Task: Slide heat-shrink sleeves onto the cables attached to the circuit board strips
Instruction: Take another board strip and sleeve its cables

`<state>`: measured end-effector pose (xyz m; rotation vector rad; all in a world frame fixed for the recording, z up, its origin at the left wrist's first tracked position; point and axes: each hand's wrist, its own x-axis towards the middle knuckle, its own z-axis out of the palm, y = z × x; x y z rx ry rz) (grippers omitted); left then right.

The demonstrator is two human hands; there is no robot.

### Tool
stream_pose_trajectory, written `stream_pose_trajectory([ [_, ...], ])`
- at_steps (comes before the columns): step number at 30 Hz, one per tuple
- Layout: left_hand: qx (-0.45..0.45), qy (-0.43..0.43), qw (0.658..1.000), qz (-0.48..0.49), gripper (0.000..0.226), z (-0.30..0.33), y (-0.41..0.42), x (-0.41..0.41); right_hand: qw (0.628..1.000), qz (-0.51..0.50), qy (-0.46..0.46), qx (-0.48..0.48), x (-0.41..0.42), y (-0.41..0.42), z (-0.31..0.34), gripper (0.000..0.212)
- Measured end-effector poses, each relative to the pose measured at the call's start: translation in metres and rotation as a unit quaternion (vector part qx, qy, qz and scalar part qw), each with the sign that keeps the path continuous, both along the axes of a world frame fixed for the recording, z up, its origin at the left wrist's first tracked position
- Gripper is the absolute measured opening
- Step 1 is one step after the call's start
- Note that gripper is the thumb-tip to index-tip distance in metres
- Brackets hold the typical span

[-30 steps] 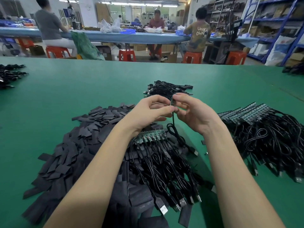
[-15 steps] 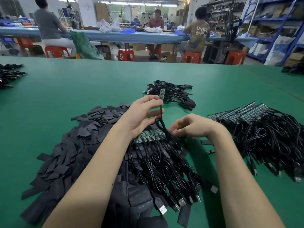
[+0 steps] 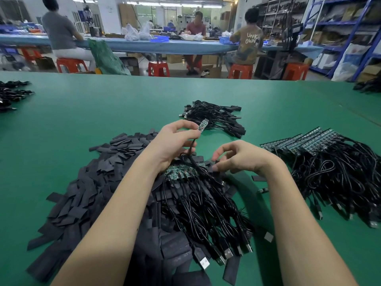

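Note:
My left hand (image 3: 175, 141) pinches a small green circuit board strip (image 3: 203, 125) held up above the table, its black cable (image 3: 192, 148) hanging down. My right hand (image 3: 239, 157) is lower, fingers curled, its fingertips at a flat black heat-shrink sleeve (image 3: 213, 168) on the pile's edge. Below both hands lies a row of green board strips (image 3: 181, 172) with black USB cables (image 3: 206, 219) fanned toward me. A large heap of black sleeves (image 3: 88, 193) spreads to the left.
A second batch of board strips with cables (image 3: 321, 162) lies at the right. A bundle of sleeved cables (image 3: 216, 116) sits farther back on the green table (image 3: 103, 110). More cables (image 3: 12, 93) lie far left. People sit at a bench beyond.
My right hand let go of the strip and dropped down to the sleeve pile. My left hand kept the strip and raised it slightly.

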<state>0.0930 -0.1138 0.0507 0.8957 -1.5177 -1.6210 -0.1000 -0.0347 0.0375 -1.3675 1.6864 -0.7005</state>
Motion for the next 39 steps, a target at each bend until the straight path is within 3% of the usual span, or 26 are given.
stream_pose_trajectory([
  [3, -0.003, -0.019, 1.0, -0.009, 0.012, -0.002, -0.001, 0.001, 0.986, -0.069, -0.139, -0.058, 0.004, -0.003, 0.001, 0.007],
  [7, 0.014, -0.013, 0.999, -0.034, 0.01, -0.003, -0.002, 0.001, 0.914, -0.135, -0.357, -0.138, 0.017, -0.012, 0.003, 0.006],
  [11, 0.041, 0.02, 0.998, -0.048, 0.008, -0.002, -0.002, 0.003, 0.866, -0.119, -0.451, -0.18, 0.026, -0.015, 0.004, 0.018],
  [17, 0.06, 0.047, 0.996, -0.044, 0.009, -0.002, -0.001, 0.003, 0.853, -0.129, -0.453, -0.223, 0.033, -0.018, 0.002, 0.016],
  [26, 0.099, 0.072, 0.99, -0.075, 0.01, -0.003, -0.001, 0.004, 0.816, -0.146, -0.478, -0.29, 0.024, -0.011, 0.008, 0.03],
  [35, 0.088, 0.067, 0.99, -0.09, 0.012, -0.005, -0.004, 0.007, 0.828, -0.152, -0.447, -0.302, 0.026, -0.011, 0.009, 0.019],
  [39, 0.032, 0.024, 0.994, -0.101, 0.012, -0.005, -0.007, 0.011, 0.848, -0.139, -0.422, -0.289, 0.022, -0.009, 0.009, 0.018],
])
